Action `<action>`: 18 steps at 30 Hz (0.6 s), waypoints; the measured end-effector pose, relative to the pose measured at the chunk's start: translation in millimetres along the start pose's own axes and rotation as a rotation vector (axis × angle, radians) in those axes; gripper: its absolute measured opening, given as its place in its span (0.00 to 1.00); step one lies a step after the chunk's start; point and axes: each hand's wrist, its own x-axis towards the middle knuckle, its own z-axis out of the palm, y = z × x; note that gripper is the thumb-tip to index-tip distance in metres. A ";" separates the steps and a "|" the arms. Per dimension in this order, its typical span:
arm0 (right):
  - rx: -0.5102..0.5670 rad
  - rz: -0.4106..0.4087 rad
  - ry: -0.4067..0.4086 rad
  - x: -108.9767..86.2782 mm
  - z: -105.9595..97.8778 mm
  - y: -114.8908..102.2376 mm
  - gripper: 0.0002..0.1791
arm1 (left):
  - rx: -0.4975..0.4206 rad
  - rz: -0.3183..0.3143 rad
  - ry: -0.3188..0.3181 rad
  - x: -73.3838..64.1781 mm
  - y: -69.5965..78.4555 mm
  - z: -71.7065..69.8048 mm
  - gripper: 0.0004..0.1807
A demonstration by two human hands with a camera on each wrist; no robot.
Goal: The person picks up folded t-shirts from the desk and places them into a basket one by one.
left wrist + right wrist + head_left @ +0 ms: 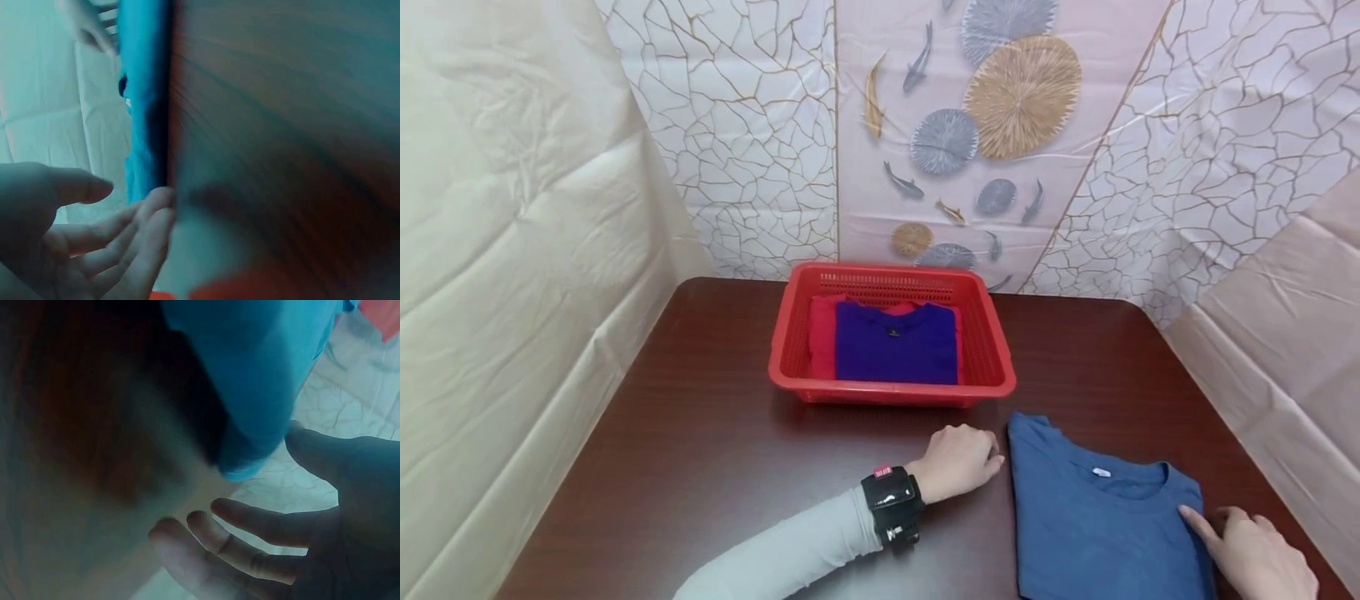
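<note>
A folded blue T-shirt (1105,533) lies on the table at the front right, its neckline and small white label facing up. Just off its left edge is my left hand (958,462), fingers loosely bent; the left wrist view shows the thumb apart from the fingers (156,219) and nothing between them. On the other side, my right hand (1262,554) has its thumb at the shirt's right shoulder. Its fingers (250,519) are spread outside that edge, with a gap between them and the cloth (244,450) in the right wrist view.
A red plastic basket (891,393) stands at the back middle of the dark brown table (715,467). Inside lie a folded purple-blue shirt (895,350) and a red garment (822,337) beneath it. Patterned sheets (745,167) hang around the back and sides.
</note>
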 end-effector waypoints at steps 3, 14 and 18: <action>0.044 -0.019 -0.082 3.3 -0.4 8.1 0.52 | -0.204 -0.065 -0.138 3.7 2.8 4.9 0.08; 0.453 -0.097 -0.342 11.7 -0.1 7.8 0.51 | -1.304 -0.405 -0.532 5.6 18.0 13.6 0.28; 0.666 -0.061 -0.540 11.9 4.9 8.7 0.55 | -1.494 -0.483 -0.623 6.8 19.3 19.2 0.38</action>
